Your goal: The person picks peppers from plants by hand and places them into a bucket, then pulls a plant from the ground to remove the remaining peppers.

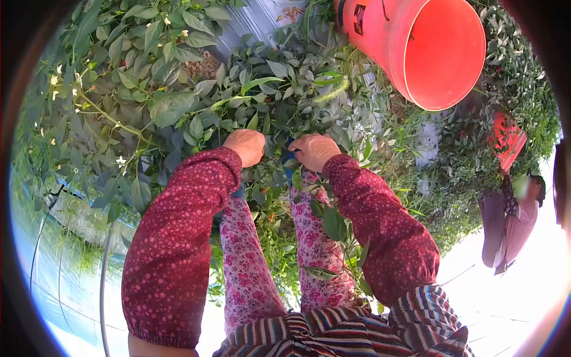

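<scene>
Both hands reach into leafy pepper plants (273,74) in front of my knees. My left hand (245,146) is closed among the leaves, its fingertips turned in and hidden from me. Just to its right, my right hand (317,150) curls its fingers down by the stems, next to a patch of blue (288,156) near my foot. What either hand grips, if anything, is covered by leaves and fingers. Small white flowers (121,160) show on the plants at left.
A large red bucket (388,44) lies tilted at the upper right, its mouth facing me. Farther right, another person (516,223) is by a smaller red bucket (507,143). Silvery ground film (253,25) shows between rows. A thin hoop pole (105,279) stands at left.
</scene>
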The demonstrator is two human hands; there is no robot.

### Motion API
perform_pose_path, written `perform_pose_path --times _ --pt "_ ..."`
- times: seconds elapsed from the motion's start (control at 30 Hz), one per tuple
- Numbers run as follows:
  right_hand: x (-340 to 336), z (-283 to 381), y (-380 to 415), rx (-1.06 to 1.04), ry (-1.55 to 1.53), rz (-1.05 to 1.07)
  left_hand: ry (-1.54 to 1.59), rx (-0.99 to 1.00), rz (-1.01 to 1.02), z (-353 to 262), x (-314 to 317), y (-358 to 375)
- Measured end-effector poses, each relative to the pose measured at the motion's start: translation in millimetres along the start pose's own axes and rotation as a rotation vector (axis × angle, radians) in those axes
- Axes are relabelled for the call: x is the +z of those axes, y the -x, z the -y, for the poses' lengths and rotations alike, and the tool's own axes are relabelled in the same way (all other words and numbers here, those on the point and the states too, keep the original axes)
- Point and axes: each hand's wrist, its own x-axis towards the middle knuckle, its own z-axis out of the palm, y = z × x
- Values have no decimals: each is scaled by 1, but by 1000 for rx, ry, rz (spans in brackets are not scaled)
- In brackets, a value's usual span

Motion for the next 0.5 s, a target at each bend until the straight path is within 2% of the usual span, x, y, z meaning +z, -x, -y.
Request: perform_pose_path --times 0.03,0.07,0.1,0.13,0.2,0.23,0.3,0.37,0.5 --pt "9 2 8 2 -7 10 29 29 -37 1 -4 1" --pt "16 -1 13 39 -144 10 52 58 -84 2 -12 -2" --pt "21 -5 18 76 -280 3 133 96 -259 2 -18 -10" --pt "28 -8 22 44 -281 -67 259 119 -504 2 -24 -20" --pt "36 -12 22 32 -321 -89 201 143 -773 5 -42 -51" --pt "40 -13 21 12 -358 -115 48 105 -788 6 -54 -62" --pt "43 -10 21 38 -325 -111 -165 -93 -801 6 -56 -82" --pt "52 -6 28 74 -301 -97 -195 -328 -261 3 -64 -88" --pt "69 2 33 64 -330 -148 -253 -335 -363 11 -24 -96"
